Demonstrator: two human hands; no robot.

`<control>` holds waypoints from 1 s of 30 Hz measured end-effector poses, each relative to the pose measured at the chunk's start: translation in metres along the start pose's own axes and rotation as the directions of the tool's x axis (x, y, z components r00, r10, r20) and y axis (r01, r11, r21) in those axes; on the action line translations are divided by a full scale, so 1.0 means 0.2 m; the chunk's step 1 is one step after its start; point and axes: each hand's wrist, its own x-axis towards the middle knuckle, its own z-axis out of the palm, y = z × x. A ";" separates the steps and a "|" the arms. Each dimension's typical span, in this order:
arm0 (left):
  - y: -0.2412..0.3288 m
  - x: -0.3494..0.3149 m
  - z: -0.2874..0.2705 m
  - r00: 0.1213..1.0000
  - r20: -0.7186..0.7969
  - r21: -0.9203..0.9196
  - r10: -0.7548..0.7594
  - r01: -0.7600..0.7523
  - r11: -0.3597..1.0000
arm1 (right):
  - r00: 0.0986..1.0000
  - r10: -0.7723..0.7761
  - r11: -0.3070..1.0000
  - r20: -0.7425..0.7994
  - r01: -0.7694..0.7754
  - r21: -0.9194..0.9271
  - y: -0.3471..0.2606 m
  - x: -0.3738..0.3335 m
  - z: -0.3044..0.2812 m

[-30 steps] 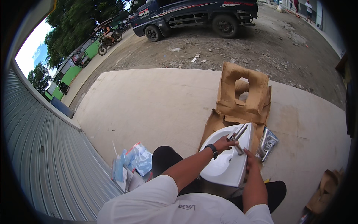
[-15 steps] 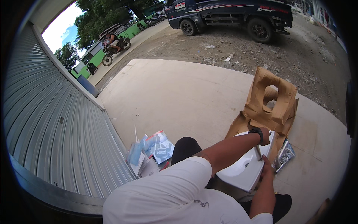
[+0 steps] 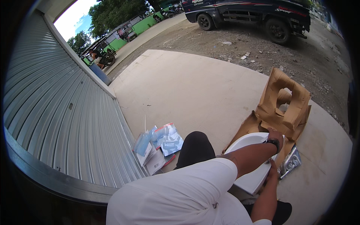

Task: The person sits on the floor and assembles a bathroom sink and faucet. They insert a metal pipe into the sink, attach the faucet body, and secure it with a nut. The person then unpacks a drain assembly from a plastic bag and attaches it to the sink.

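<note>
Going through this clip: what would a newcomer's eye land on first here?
Probably the white washbasin at lower right, with the left hand at its far end and the right hand along its right side. Next, the torn brown cardboard with a large hole, just beyond it. The ribbed metal shutter filling the left side also stands out.

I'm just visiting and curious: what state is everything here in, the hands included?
Sink: basin side up, partly hidden
Left hand: over the sink's far end, grip unclear
Right hand: at the sink's right edge, grip unclear
Cardboard: opened up, creased, with a hole through it
Clear plastic bag: filled, seal unclear
Blue-and-white packages: loosely heaped
Metal shutter: down
Motorcycle: occupied by a person
Truck: partly out of frame
</note>
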 end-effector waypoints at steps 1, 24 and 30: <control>0.00 0.02 0.02 0.999 -0.013 0.053 0.043 -0.043 0.998 | 1.000 -0.006 1.000 0.020 0.006 -0.006 -0.01 0.00 0.00; -0.16 -0.08 0.11 0.922 -0.240 -0.001 0.306 -0.315 0.949 | 0.983 -0.101 0.984 -0.153 0.076 -0.163 0.01 0.00 0.00; -0.19 -0.12 0.09 0.850 -0.314 -0.059 0.423 -0.462 0.885 | 0.986 -0.119 0.985 -0.113 0.103 -0.136 0.00 -0.01 0.01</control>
